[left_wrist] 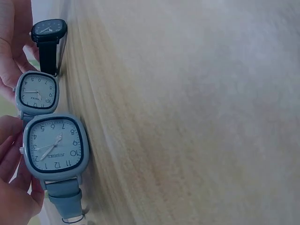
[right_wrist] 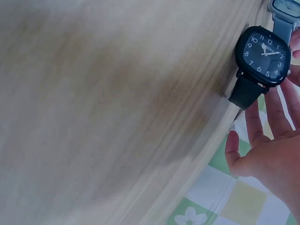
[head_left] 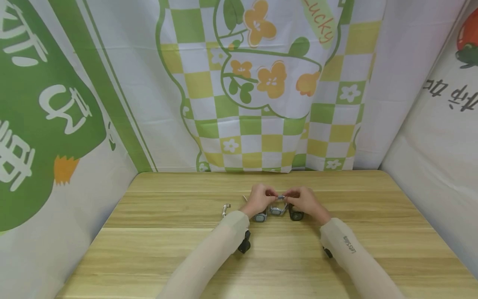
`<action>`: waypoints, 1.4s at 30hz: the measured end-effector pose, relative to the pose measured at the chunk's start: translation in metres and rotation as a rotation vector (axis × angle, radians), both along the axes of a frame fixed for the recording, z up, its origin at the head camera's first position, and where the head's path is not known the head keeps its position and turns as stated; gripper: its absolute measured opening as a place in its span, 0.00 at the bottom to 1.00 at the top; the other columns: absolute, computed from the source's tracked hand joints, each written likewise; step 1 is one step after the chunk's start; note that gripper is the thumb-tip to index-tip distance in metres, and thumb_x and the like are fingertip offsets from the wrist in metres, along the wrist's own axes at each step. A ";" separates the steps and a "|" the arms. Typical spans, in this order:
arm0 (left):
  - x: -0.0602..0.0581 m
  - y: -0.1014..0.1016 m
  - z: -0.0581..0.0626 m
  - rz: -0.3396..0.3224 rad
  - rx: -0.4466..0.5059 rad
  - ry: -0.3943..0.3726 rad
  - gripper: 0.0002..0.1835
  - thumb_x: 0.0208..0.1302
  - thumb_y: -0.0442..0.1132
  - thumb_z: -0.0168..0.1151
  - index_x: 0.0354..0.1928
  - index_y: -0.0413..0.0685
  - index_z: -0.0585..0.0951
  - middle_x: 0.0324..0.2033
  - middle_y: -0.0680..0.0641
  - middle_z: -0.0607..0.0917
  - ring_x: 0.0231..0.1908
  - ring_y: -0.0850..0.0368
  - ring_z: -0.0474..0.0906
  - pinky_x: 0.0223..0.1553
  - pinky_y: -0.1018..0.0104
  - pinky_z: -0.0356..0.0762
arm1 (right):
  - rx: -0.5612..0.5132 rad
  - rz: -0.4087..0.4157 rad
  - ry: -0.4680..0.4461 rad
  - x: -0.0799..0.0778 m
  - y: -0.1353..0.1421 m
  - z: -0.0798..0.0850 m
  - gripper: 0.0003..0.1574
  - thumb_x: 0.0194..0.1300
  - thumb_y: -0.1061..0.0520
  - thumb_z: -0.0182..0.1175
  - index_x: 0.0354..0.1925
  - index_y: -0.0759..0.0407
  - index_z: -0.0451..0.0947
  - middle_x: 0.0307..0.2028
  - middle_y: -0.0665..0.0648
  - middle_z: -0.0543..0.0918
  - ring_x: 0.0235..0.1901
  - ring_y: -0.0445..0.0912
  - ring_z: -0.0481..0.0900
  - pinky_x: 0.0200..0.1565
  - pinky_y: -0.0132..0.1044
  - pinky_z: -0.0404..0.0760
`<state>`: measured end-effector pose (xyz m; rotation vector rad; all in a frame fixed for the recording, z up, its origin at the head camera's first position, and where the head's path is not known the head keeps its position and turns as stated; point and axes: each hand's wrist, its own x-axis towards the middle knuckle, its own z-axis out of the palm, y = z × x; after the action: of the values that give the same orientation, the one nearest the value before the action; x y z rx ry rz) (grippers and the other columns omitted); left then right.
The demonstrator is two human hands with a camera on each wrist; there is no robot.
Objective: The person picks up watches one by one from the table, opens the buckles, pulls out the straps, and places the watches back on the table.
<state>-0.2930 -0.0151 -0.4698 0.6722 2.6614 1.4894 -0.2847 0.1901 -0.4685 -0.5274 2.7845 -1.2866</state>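
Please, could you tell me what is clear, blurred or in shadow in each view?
Head view: light looks fairly even, but the left gray watch is too small for its dial to be read; left wrist view: the largest dial is legible, while the tabletop looks hazy and soft; right wrist view: the black watch has readable numerals, with diffuse dark patches on blurred wood.

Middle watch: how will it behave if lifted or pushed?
The middle watch will probably flex rather than stay rigid, since its strap curves back from the case. The case, wider than the strap, likely makes that end heavier, so it may sag. Pushed sideways, it could bump the black watch close by.
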 end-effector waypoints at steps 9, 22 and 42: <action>0.003 0.002 0.003 0.008 0.034 0.001 0.04 0.69 0.28 0.69 0.39 0.36 0.91 0.38 0.40 0.92 0.41 0.48 0.90 0.39 0.71 0.84 | -0.013 -0.007 0.024 0.002 0.001 0.004 0.10 0.71 0.66 0.65 0.47 0.72 0.87 0.39 0.69 0.91 0.41 0.59 0.90 0.43 0.48 0.89; 0.004 0.001 0.005 0.002 0.055 0.028 0.05 0.69 0.32 0.72 0.42 0.36 0.91 0.39 0.40 0.92 0.41 0.48 0.89 0.40 0.71 0.84 | -0.048 -0.039 0.098 0.013 0.003 0.012 0.07 0.71 0.66 0.67 0.43 0.70 0.87 0.37 0.64 0.91 0.38 0.53 0.88 0.40 0.39 0.85; 0.017 -0.006 0.019 0.009 0.204 -0.174 0.09 0.65 0.29 0.73 0.47 0.35 0.89 0.43 0.38 0.92 0.44 0.51 0.89 0.46 0.66 0.87 | -0.134 0.004 0.053 0.026 0.000 0.023 0.13 0.73 0.65 0.66 0.51 0.73 0.84 0.45 0.69 0.90 0.42 0.57 0.89 0.43 0.36 0.88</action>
<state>-0.2762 -0.0213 -0.4505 0.5118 2.4117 1.7506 -0.2586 0.1901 -0.4452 -0.5820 2.7506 -1.4884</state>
